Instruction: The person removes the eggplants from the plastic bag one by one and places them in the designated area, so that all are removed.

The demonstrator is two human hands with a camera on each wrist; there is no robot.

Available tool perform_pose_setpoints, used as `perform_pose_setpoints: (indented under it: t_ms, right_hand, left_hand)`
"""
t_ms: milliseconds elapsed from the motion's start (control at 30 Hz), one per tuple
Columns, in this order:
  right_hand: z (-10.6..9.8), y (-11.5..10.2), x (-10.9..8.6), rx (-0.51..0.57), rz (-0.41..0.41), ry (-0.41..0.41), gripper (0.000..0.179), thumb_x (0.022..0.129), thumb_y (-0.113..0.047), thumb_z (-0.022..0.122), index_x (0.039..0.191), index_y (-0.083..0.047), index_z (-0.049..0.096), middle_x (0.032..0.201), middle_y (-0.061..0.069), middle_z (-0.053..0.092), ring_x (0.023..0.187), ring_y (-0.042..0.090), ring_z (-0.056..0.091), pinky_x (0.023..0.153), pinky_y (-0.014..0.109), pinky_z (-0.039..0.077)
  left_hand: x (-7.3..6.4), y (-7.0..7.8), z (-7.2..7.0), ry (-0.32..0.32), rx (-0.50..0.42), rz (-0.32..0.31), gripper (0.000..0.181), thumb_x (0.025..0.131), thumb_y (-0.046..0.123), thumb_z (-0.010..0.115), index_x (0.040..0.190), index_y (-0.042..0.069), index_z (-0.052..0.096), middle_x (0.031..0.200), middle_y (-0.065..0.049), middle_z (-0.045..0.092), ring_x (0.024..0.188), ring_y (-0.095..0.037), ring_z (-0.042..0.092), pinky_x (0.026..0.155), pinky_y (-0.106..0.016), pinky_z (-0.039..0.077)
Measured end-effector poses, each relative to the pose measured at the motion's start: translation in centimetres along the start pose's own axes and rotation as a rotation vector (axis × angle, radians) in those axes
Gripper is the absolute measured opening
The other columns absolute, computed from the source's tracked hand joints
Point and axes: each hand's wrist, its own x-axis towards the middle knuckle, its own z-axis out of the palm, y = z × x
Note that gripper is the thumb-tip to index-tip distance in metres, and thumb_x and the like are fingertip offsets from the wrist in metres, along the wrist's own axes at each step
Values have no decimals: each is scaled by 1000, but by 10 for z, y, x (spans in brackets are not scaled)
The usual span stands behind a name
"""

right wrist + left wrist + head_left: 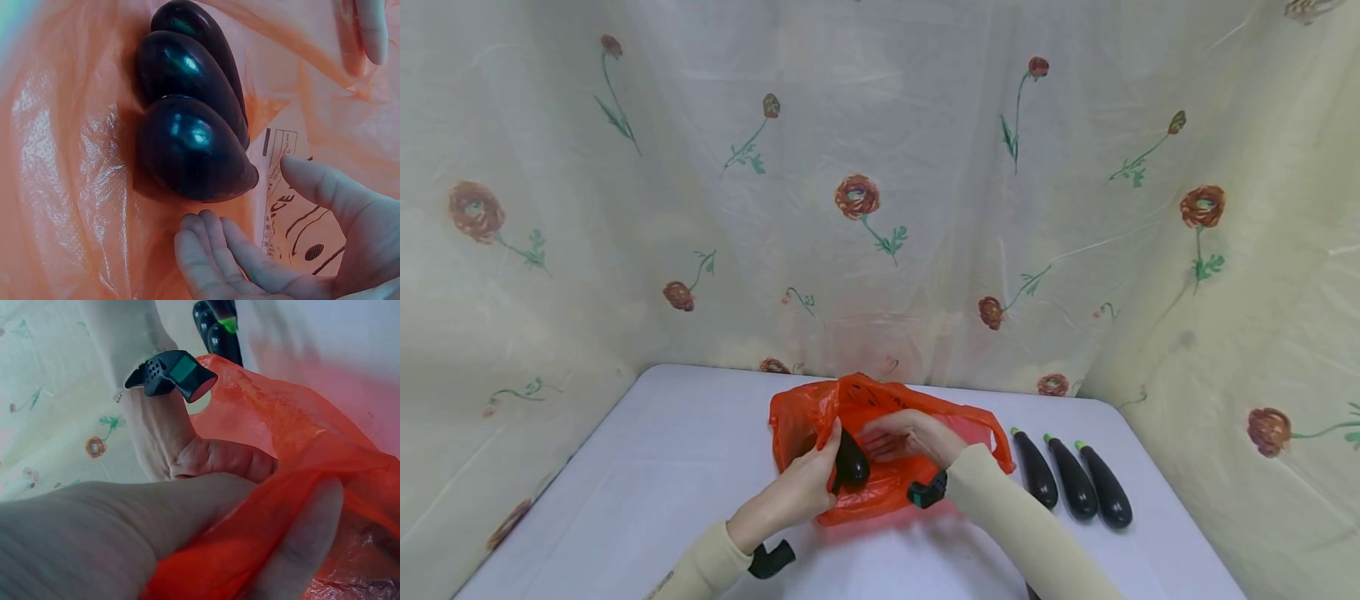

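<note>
A red plastic bag lies with its mouth open on the table. My left hand pinches the bag's edge, the film passing between thumb and finger in the left wrist view. Inside the bag, three dark, glossy eggplants lie side by side; from the head only the nearest eggplant shows well. My right hand reaches into the bag, fingers extended and holding nothing. In the right wrist view its fingertips are just below the nearest eggplant, beside black print on the bag.
Three more eggplants with green tips lie in a row on the white table, right of the bag. A dark end of something peeks out below the right sleeve. A flowered curtain hangs behind and at both sides.
</note>
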Motion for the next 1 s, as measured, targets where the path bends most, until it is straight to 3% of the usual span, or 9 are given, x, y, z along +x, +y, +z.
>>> perform_pose_setpoints:
  t_ms: [467,1000]
  right_hand:
    - [9,4,7,-68,-3,-14,27,87,-23,70,104,-2,73,99,11,73,91,22,67,97,40,51]
    - [21,4,8,-133,5,6,37,81,-26,76,107,0,70,99,12,70,91,24,64,98,41,50]
  left_hand:
    - [-1,3,0,-7,0,-20,104,76,-6,74,154,1,6,143,-27,43,60,-13,51,57,-21,51]
    - [1,2,-2,-23,-9,-30,105,76,-8,73,154,1,3,144,-27,42,59,-14,49,55,-22,48]
